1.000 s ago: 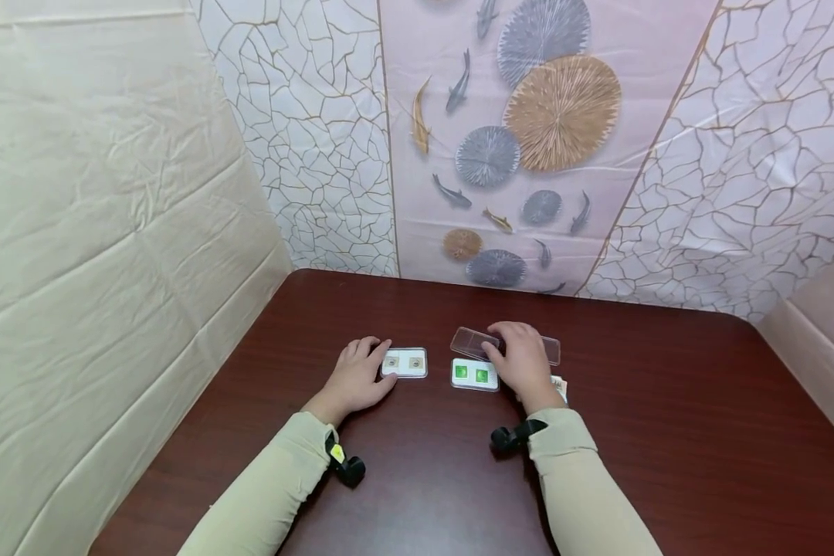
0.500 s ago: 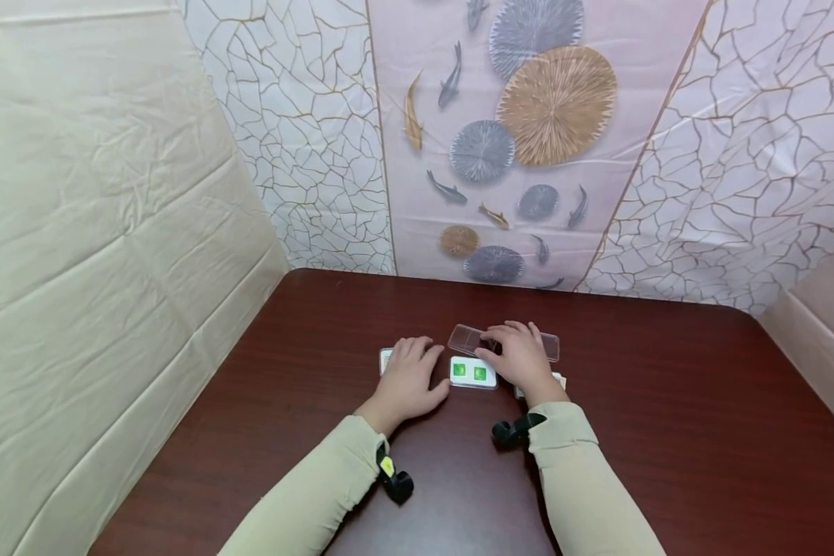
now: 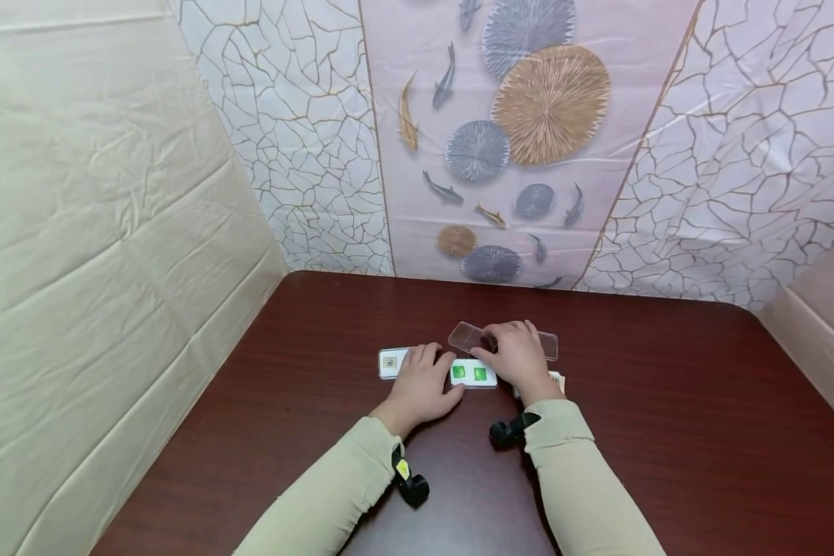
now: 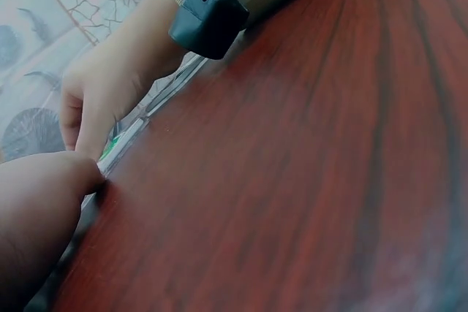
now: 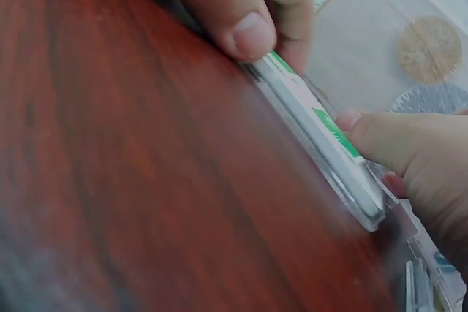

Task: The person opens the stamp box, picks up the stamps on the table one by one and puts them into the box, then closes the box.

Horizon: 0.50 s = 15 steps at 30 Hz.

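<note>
A flat clear case (image 3: 473,374) with a white insert and two green squares lies mid-table. My left hand (image 3: 417,390) grips its left end, thumb at the near edge and index finger at the far edge; the right wrist view shows that thumb (image 5: 252,38) against the case. Behind the case, my right hand (image 3: 517,359) curls over the right end of a clear plastic lid (image 3: 464,335), seeming to pinch it, with the thumb close to the green squares. Left of it lies a similar case (image 3: 389,363) with brownish squares, partly behind my left hand.
Another clear lid (image 3: 549,346) lies to the right, partly behind my right hand. Under that wrist, another flat piece (image 3: 559,381) shows only its edge. Patterned cloth (image 3: 486,193) hangs behind the brown table (image 3: 667,409).
My left hand has moved right, from the case with brownish squares to the case with green squares. My right hand stays by the clear lids, its fingers slightly shifted.
</note>
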{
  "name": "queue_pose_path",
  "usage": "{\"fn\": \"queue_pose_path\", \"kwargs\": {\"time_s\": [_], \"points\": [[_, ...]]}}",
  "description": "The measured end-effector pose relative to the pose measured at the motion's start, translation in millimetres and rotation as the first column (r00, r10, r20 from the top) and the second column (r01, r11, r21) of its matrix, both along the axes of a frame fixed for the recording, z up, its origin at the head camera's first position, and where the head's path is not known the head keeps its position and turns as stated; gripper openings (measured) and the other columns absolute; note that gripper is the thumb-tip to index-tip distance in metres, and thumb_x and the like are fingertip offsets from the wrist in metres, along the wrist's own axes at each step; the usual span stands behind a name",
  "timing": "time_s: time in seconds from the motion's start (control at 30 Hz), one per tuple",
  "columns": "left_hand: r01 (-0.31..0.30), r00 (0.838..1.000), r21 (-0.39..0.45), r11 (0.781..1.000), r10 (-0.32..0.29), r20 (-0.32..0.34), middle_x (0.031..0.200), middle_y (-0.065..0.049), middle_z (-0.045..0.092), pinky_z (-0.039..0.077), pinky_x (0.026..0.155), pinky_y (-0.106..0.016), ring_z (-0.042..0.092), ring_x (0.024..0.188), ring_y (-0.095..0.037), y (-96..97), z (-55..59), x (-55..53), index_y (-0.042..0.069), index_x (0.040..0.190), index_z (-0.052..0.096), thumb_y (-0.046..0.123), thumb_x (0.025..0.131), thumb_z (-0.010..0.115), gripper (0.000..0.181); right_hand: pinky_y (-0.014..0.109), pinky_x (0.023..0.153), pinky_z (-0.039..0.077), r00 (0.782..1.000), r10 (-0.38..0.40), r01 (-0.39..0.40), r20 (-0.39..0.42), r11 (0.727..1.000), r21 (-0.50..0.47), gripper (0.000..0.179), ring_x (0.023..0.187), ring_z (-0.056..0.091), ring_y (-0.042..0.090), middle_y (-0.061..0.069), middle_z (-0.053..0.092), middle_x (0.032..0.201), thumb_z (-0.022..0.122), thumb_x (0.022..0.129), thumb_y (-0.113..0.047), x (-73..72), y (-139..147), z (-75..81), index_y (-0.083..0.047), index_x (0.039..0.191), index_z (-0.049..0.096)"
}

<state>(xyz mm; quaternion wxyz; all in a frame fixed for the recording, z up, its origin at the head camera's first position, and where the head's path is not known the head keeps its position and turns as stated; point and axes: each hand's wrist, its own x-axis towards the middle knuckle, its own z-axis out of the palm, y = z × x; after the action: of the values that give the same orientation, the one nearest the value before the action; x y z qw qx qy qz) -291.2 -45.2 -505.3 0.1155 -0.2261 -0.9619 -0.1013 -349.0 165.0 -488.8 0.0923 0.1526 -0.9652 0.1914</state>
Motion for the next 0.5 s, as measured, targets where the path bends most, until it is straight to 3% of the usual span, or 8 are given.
{"fn": "queue_pose_path", "kwargs": {"time_s": [0.23,0.4,0.5], "points": [[-0.020,1.000,0.041,0.999,0.019,0.024,0.145,-0.017,0.045,0.032,0.113,-0.049,0.040,0.134,-0.033,-0.1,0.3,3.3,0.021,0.137,0.060,0.052,0.095,0.056,0.052,0.062,0.117,0.017,1.000,-0.021,0.021,-0.002,0.999,0.030,0.049,0.129,0.050,0.038,0.010,0.069,0.120,0.074,0.090,-0.047,2.3,-4.3,0.1,-0.013,0.125,0.070],[-0.057,0.998,0.079,0.995,0.054,0.040,0.145,-0.016,0.045,0.031,0.113,-0.052,0.038,0.133,-0.034,-0.7,0.4,3.7,0.028,0.139,0.060,0.055,0.093,0.059,0.053,0.059,0.117,0.020,0.998,-0.037,0.038,-0.042,0.999,0.024,0.038,0.119,0.055,0.036,0.006,0.071,0.103,0.074,0.089,-0.046,0.6,-3.3,-3.0,-0.015,0.111,0.072],[-0.059,0.998,0.091,0.994,0.055,0.040,0.143,-0.015,0.045,0.031,0.112,-0.051,0.039,0.132,-0.033,-0.8,0.6,2.8,0.026,0.139,0.060,0.055,0.093,0.060,0.055,0.058,0.116,0.023,0.995,-0.029,0.027,-0.094,0.999,-0.024,0.032,0.111,0.057,0.035,0.003,0.068,0.092,0.075,0.089,-0.044,0.7,-1.1,-4.3,-0.015,0.102,0.070]]}}
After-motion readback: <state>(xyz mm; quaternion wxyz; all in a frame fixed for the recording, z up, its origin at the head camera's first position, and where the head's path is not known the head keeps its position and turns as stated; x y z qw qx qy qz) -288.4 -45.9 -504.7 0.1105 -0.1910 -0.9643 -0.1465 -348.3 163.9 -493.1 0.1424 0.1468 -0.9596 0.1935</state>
